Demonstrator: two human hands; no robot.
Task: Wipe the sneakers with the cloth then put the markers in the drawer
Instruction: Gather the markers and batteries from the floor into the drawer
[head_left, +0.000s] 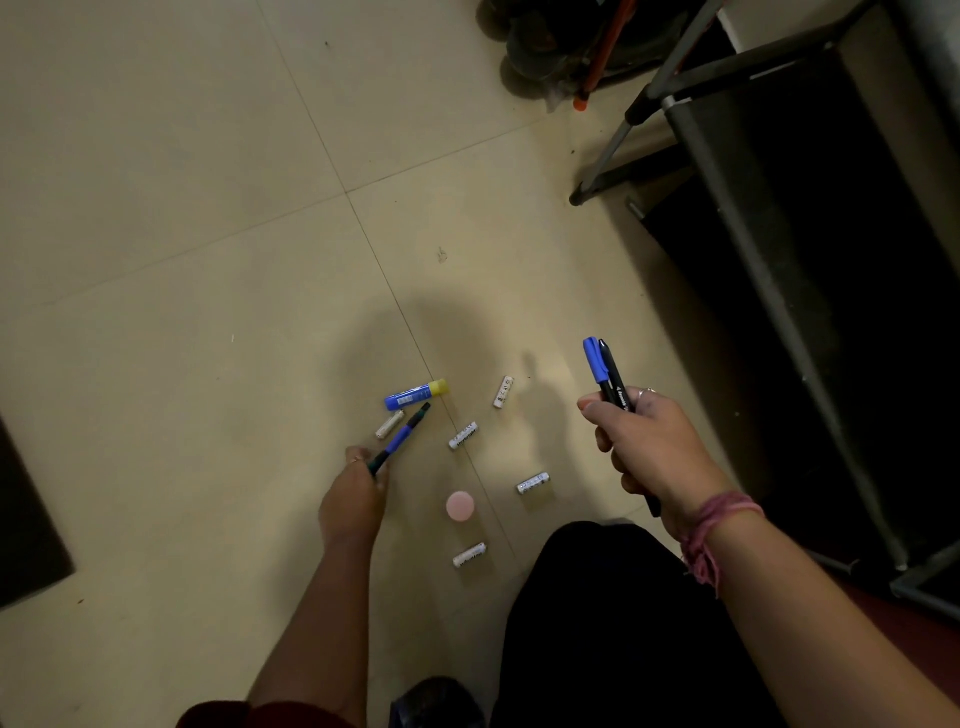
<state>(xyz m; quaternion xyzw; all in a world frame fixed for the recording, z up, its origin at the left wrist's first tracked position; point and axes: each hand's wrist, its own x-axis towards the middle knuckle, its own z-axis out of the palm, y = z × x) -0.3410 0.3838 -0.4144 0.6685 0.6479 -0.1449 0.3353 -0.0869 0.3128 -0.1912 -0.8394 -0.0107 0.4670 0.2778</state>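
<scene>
Left hand: your left hand (356, 496) sits low at 7 o'clock, fingers curled round the tail of a blue-barrelled marker (402, 435), tip aimed toward 1 o'clock. It looks just lifted off the tiled floor (171, 218), or about to be.

Right hand: your right hand (649, 447), at 3 o'clock, is raised and grips two markers (608, 374) as a bundle, one blue-capped and one black, caps up. Bundling them likely saves you trips to the drawer.

Drawer: I cannot pick out a drawer for certain. The dark metal-framed unit (810, 218) from 1 to 4 o'clock is the likely home, but its inside is too dark to read.

Sneakers and cloth: neither is clearly in view. The dark shapes at 12 o'clock are too dim to name.

Stage: judging by the markers in hand, you are on the collecting step.

Floor clutter: a blue glue stick (415, 395) with a yellow cap lies just beyond the left marker's tip. Five small white batteries (463, 435) are scattered between your hands. A pink round cap (460, 506) lies near 6 o'clock.

In the way: the batteries will roll if brushed; lift clear of them. Your dark-clad knee (597, 597) fills 5 o'clock.
</scene>
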